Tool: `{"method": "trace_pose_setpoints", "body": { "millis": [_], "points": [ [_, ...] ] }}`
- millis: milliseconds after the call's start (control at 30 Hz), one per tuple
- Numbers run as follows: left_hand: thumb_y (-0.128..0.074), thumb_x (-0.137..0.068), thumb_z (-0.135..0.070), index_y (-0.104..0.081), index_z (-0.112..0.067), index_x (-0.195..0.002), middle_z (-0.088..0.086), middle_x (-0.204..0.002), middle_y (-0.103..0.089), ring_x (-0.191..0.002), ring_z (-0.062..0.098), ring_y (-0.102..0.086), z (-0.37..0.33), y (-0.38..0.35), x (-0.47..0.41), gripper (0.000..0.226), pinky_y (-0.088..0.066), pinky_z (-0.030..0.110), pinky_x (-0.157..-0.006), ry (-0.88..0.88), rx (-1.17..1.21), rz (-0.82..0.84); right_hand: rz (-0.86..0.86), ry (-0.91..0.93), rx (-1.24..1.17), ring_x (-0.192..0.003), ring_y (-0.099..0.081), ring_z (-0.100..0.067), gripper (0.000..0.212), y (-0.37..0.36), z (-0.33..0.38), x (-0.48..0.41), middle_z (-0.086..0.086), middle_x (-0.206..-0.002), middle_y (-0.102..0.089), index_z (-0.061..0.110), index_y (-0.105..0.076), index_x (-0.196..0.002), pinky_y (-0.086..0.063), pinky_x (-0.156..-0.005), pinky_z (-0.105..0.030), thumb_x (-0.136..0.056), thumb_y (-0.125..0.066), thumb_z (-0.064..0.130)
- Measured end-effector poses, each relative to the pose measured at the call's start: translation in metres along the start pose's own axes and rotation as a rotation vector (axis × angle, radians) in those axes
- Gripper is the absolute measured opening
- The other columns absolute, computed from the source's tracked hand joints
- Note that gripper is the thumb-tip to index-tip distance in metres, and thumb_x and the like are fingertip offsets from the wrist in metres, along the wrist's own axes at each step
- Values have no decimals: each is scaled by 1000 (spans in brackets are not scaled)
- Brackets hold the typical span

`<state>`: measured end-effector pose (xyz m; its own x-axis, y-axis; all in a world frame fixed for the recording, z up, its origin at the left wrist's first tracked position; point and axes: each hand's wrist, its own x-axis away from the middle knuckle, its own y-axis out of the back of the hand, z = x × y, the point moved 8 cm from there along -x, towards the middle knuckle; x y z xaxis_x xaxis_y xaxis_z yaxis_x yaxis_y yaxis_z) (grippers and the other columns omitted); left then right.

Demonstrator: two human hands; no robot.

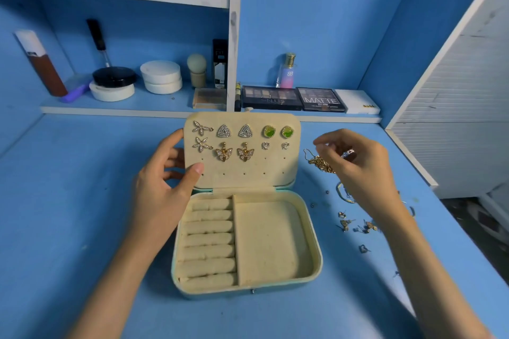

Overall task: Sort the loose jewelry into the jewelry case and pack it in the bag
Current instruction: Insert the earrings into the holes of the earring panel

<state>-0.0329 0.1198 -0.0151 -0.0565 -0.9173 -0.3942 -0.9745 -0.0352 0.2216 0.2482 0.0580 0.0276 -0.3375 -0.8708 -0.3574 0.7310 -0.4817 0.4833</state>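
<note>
In the head view, your left hand (165,173) reaches in from the lower left and grips the left edge of the upright lid (242,173) of the jewelry case (316,259), thumb on the front, fingers behind. Your right hand (358,165) is raised just right of the lid, its fingertips pinching a bunched gold chain (321,164). The open case sits mid-table (82,201). Its lid carries 10 earrings (223,131) in 5 pairs, and its base has 7 ring rolls (209,239) beside 1 wide compartment. Loose jewelry (344,224) lies scattered beside your right forearm, the pieces too small to count.
</note>
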Motion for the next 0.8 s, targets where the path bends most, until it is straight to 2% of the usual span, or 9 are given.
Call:
{"method": "trace_pose_setpoints", "body": {
  "millis": [100,200,300,433,567,700,800],
  "points": [
    [-73,-82,-12,-54,-43,-118,-20,-90,-64,-80,1,-62,0,0,0,51,-49,12,-73,6,9,-7,177,69,167,-55,-48,-7,12,1,-1,0,-1,-70,-58,19,-72,-81,-35,-51,-10,-84,-66,9],
    [-68,-85,-5,-54,-35,-122,-13,-95,-63,-79,0,-61,-1,-1,0,50,-49,12,-73,2,-5,-2,315,195,372,-71,-53,-5,11,0,-3,2,3,-74,-62,20,-73,-82,-36,-62,-8,-82,-70,10],
    [-67,-85,-5,-54,-36,-122,-13,-95,-63,-79,0,-61,0,-1,0,50,-50,14,-74,9,-8,-10,422,276,477,-77,-53,-3,13,-4,-8,5,6,-78,-64,22,-73,-82,-39,-69,-9,-80,-71,9],
    [-68,-85,-5,-54,-44,-118,-13,-94,-64,-80,2,-61,2,-1,0,53,-50,17,-75,15,-6,-8,530,339,494,-82,-51,1,14,-12,-10,11,19,-83,-59,24,-72,-86,-38,-77,-10,-81,-71,11],
    [-67,-85,-4,-51,-47,-116,-13,-94,-63,-79,0,-61,0,-1,0,55,-49,12,-73,14,-5,-6,604,343,466,-84,-56,-8,18,-19,-10,16,9,-85,-64,27,-73,-88,-47,-78,-29,-82,-68,10],
    [-68,-85,-4,-50,-55,-111,-22,-88,-64,-78,-1,-61,0,-1,0,60,-49,13,-73,9,-8,0,633,321,459,-78,-55,-6,22,-20,-10,17,6,-84,-65,27,-75,-88,-46,-75,-27,-83,-66,8],
    [-70,-84,-7,-51,-59,-110,-28,-87,-63,-79,0,-61,1,-1,-1,61,-50,13,-74,11,-13,7,646,311,459,-79,-57,-9,23,-21,-11,19,6,-86,-66,28,-75,-89,-49,-75,-34,-82,-66,8]
  ]
}}
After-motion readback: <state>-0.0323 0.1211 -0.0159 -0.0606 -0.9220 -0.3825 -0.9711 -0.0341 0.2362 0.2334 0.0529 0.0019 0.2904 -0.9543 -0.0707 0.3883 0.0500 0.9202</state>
